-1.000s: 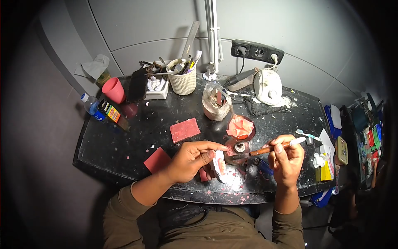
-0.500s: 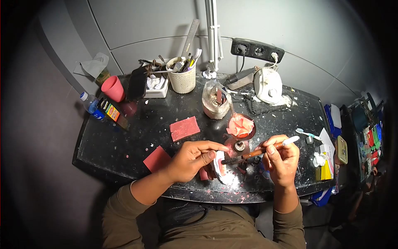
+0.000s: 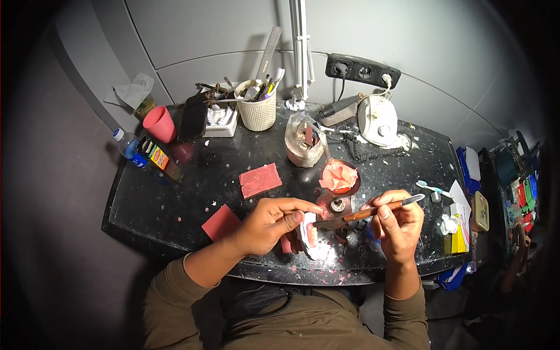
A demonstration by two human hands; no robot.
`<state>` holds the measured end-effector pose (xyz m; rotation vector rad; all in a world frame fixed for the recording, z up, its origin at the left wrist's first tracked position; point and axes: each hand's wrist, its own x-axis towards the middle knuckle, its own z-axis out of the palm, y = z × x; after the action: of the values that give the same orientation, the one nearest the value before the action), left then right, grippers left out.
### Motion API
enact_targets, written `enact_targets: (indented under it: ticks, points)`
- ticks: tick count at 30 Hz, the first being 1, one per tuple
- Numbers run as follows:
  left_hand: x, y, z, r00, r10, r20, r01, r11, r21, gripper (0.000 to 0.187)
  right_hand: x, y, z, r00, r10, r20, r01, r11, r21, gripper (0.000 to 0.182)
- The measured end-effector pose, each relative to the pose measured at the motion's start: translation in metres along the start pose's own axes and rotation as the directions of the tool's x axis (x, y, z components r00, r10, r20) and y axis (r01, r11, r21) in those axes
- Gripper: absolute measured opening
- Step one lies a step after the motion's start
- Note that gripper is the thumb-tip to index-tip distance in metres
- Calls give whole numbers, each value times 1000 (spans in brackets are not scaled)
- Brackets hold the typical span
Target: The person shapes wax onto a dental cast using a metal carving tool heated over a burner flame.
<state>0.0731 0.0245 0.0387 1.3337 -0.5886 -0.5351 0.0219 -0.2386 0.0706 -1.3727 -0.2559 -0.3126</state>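
Observation:
My left hand (image 3: 269, 226) is wrapped round a white dental model (image 3: 308, 238) with pink wax and teeth on its right side. The index finger is stretched over the model's top. In my right hand (image 3: 399, 224) is a knife with a brown wooden handle (image 3: 373, 212), gripped between thumb and fingers. Its dark blade (image 3: 330, 223) points left, with the tip at the model's upper right edge. Just behind the blade stands a small metal burner (image 3: 338, 205).
Pink wax sheets (image 3: 260, 180) lie left of centre. A red bowl (image 3: 349, 190) with pink scraps and a plastic-wrapped jar (image 3: 304, 146) stand behind the burner. At the back are a woven pot (image 3: 257, 113) of tools and a white device (image 3: 377, 121); a toothbrush (image 3: 433, 188) lies right.
The knife has turned in my right hand, so its blade shows broader and its tip sits slightly higher on the model. My left hand and the model have hardly moved.

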Motion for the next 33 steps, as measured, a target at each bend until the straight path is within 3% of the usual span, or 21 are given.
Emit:
enact_targets:
  ticks: [1, 5, 7, 9, 15, 19, 22, 25, 33]
  points:
    - [1, -3, 0, 998, 58, 10, -58, 997, 40, 34, 0, 0, -1, 1000, -10, 24, 9, 1000, 3, 14]
    - [0, 0, 2, 998, 59, 5, -59, 998, 33, 34, -1, -1, 0, 998, -32, 57, 32, 999, -1, 14]
    - [-2, 6, 1, 999, -41, -11, 41, 999, -9, 33, 0, -1, 0, 998, -34, 48, 35, 999, -6, 14]
    - [-2, 7, 1, 999, -45, -6, 45, 999, -24, 33, 0, -2, -1, 999, -37, 40, 38, 999, -12, 14]
    - [-3, 9, 0, 998, -55, -14, 54, 997, -53, 33, 8, -2, -11, 981, -23, -195, 6, 996, -89, 6]
    - [-2, 6, 1, 999, -45, -27, 44, 998, -48, 33, 8, 0, -15, 978, -10, -209, -15, 993, -121, 6]
    - [-2, 7, 1, 998, -54, -23, 52, 997, -58, 33, 6, 0, -12, 985, 10, -171, -18, 999, -44, 8]
    - [-2, 9, 1, 998, -70, -9, 69, 995, -75, 32, 2, -1, -8, 1000, -17, -6, 17, 1000, -4, 14]
    - [-1, 5, 1, 998, -52, -30, 50, 996, -73, 32, 0, 0, -2, 997, -37, 60, 37, 999, 0, 15]
